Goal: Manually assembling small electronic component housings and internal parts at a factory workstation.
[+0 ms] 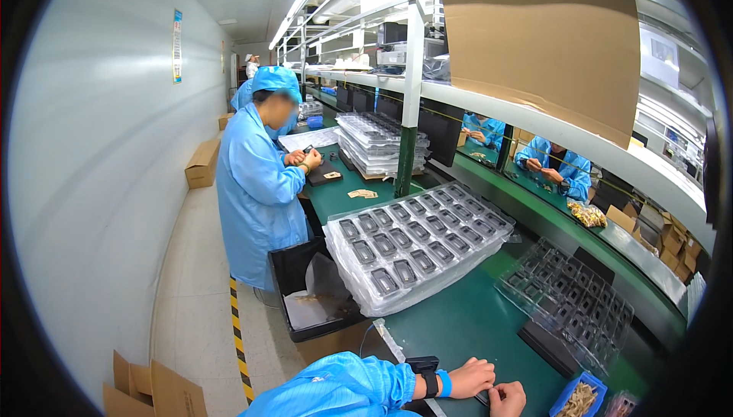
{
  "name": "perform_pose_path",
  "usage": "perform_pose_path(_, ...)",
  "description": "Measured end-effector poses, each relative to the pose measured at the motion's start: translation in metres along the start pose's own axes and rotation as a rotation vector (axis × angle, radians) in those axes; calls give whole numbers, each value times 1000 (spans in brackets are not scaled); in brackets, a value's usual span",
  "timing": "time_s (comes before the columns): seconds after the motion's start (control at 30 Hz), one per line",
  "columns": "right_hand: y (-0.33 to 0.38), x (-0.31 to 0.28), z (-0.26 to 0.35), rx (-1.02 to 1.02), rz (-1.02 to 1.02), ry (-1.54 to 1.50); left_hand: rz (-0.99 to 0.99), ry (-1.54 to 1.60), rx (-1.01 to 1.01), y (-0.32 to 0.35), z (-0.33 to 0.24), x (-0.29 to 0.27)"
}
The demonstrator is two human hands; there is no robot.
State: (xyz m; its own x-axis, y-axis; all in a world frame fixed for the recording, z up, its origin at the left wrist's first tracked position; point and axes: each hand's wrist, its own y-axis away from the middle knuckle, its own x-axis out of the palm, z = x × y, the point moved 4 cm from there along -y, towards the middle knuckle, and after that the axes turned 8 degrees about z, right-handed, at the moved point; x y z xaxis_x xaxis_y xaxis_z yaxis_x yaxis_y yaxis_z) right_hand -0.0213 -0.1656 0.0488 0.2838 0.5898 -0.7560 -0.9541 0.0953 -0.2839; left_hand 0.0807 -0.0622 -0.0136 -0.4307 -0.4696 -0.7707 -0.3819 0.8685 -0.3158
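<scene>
Both of my hands are low in the view, over the green bench (427,337). My left hand (470,378), with a blue band and a black strap at its wrist, is closed, fingers bent downward. Close beside it, my right hand (508,399) has its thumb and fingertips pinched together. Between them the edge of a small dark piece (482,398) shows; most of it is hidden, so its kind cannot be made out. A blue bin (578,396) of small tan strips stands to the right of my right hand.
A stack of clear trays (355,295) holding dark rectangular frames sits ahead. Another clear tray (569,302) lies to the right, by a black slab (548,348). A black crate (294,318) with paper inside is at the left. Beyond it a blue-coated co-worker (259,180) handles a small part.
</scene>
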Motion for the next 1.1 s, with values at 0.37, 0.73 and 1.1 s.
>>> perform_pose_path(0.37,0,-3,-10,66,90,52,-3,-9,-6,1,-2,-2)
perform_pose_path(0.73,-1,-7,-11,99,120,-22,-17,5,6,1,1,0)
perform_pose_path(1.1,0,-10,-6,107,122,-58,0,36,-29,2,-4,-3)
